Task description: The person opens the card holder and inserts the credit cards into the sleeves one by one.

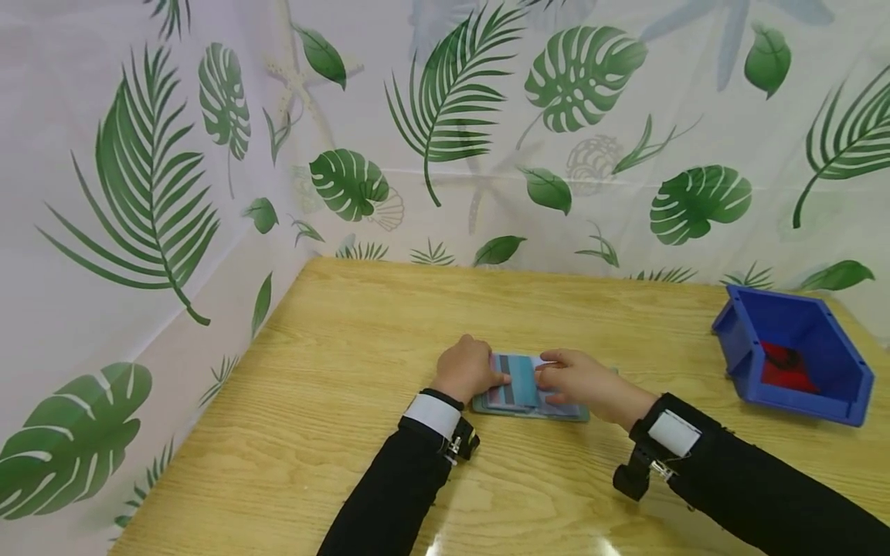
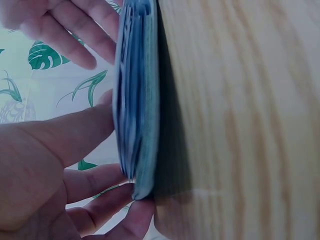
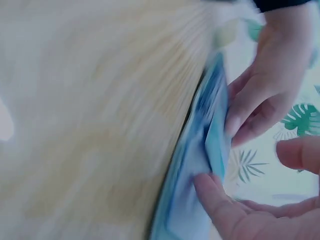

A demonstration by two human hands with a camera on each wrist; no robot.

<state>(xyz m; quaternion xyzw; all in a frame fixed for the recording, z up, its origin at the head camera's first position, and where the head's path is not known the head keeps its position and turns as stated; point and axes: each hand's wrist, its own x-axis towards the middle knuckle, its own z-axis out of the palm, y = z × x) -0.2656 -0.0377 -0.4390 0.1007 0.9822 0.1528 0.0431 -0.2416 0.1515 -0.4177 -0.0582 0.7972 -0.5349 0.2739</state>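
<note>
A small teal-covered booklet (image 1: 521,380) lies open on the wooden table, its inside pages pale with a grey stripe and a blue band. My left hand (image 1: 464,367) grips its left side, thumb over the top pages and the other fingers around the outer edge. The left wrist view shows the layered leaves (image 2: 131,95) edge-on between cover and thumb. Over the right half is my right hand (image 1: 582,384), fingers extended and thumb held apart. In the right wrist view, its fingertips (image 3: 205,185) touch the pages beside a raised blue flap (image 3: 216,137).
A blue plastic bin (image 1: 751,371) stands at the right of the table (image 1: 361,332), with a red item (image 1: 786,369) inside. A white leaf-printed sheet (image 1: 487,216) hangs behind and along the left side.
</note>
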